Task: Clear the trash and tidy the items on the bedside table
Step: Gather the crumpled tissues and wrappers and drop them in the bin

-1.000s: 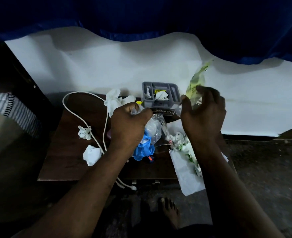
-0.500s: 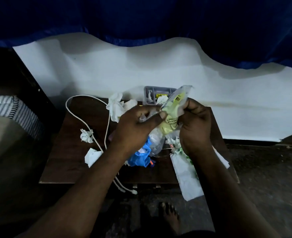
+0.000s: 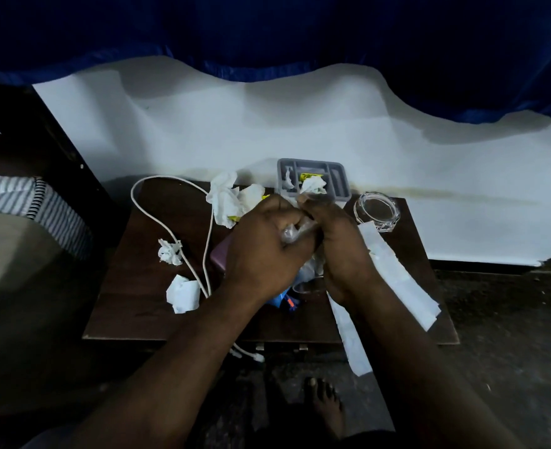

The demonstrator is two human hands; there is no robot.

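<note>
The left hand (image 3: pixel 261 241) and right hand (image 3: pixel 339 251) meet at centre frame above the tabletop (image 3: pixel 131 306), fingers of both curled round a crumpled clear wrapper (image 3: pixel 295 230) squeezed between them. Just behind sits a grey tray (image 3: pixel 339 176) holding a tissue wad (image 3: pixel 313 184), with a glass ashtray (image 3: pixel 376 212) to its right. Crumpled tissues (image 3: pixel 183 293) and a white cable (image 3: pixel 167 177) lie left of centre.
</note>
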